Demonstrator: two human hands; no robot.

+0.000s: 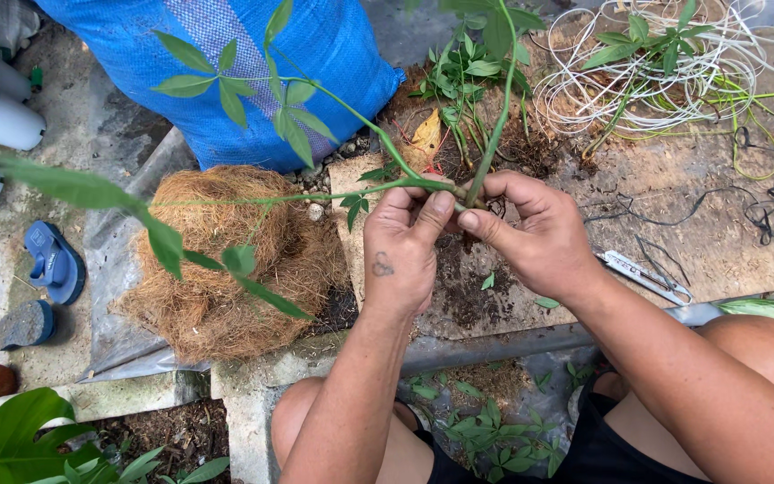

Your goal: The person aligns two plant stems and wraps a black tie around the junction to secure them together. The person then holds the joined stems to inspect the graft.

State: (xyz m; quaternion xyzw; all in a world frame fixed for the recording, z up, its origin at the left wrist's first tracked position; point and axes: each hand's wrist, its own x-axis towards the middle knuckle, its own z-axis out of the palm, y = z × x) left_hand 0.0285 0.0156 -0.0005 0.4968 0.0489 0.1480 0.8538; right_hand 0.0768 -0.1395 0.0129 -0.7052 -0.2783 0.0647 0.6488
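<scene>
Both hands meet at the centre of the head view, above a patch of dark soil [472,296] on the ground. The left hand [402,249] rises from the lower edge of the frame with the forearm near vertical and the back of the hand toward the camera. Its fingers [432,213] are curled closed, pinching the green plant stem [405,186] at the point where the stem forks. The right hand [535,235] enters from the lower right with the forearm angled up and to the left. Its thumb and forefinger are closed on the same stem, just beside the left hand's grip (the two thumbs are close, but contact between them cannot be confirmed).

From the grip point, one branch of the stem runs left, carrying long green leaves [226,85] over a mound of brown coconut fibre [226,260]. A second shoot runs upward toward the top edge.

A blue woven sack [253,54] stands behind the fibre mound. A pair of scissors [642,273] lies on the ground just right of the right wrist. A coil of white wire [656,90] lies well apart at the upper right. White pots [2,116] and a blue sandal [54,262] sit at the left edge.
</scene>
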